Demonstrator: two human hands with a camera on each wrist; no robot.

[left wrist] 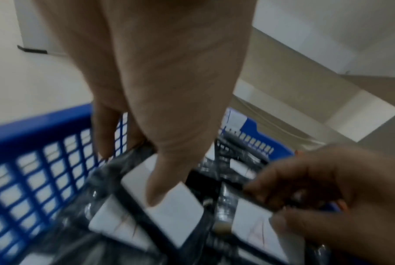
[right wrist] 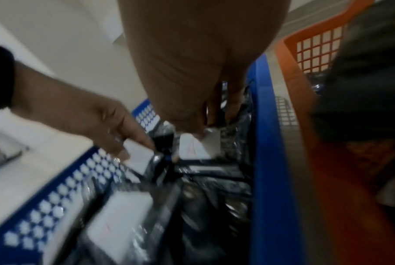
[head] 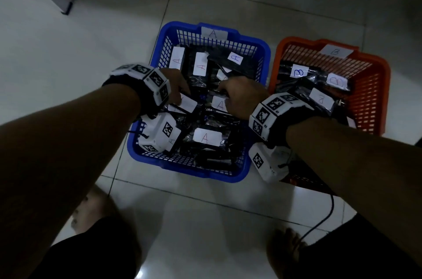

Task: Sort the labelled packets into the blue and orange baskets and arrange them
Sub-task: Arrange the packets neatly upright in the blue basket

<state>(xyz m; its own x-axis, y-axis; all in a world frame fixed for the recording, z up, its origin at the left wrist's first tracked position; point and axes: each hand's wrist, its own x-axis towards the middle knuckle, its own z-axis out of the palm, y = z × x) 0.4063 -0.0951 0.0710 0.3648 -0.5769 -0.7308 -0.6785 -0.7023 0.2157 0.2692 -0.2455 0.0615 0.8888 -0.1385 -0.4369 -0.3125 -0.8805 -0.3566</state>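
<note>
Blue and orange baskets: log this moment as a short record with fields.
surface: tiled floor
blue basket: tagged A, holds dark packets with A labels
orange basket: tagged B, beside the blue one, holds packets with B labels
left hand: in the blue basket, fingertip on a packet's white label
right hand: in the blue basket, fingers curled at a packet with an A label
loose packets on floor: none seen

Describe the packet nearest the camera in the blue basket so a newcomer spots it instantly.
Find the blue basket, left of the orange basket. Look toward its near rim, below both hands. The packet there is dark, with a white label bearing a red A, lying flat and untouched, unlike those under the fingers.
</note>
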